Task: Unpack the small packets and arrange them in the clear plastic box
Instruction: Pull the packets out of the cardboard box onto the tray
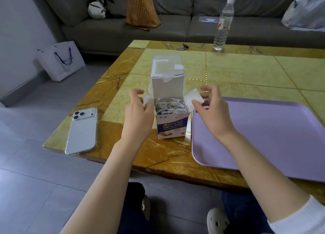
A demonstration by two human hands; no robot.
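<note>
A small white-and-purple carton [171, 126] stands open on the table, filled with several small packets [168, 106]. Its lid flap stands up at the back. My left hand [139, 110] pinches the carton's left side flap [146, 99] and my right hand [212, 109] pinches the right side flap [192, 98], both flaps spread outward. Directly behind the carton is the clear plastic box [167, 65] with a white latch, its lower part hidden by the lid flap.
A lilac tray [263, 128] lies right of the carton, reaching the table's near edge. A phone [82, 130] lies face down at the near left corner. A water bottle [223, 24] and keys [182, 47] sit at the far edge. A sofa is beyond.
</note>
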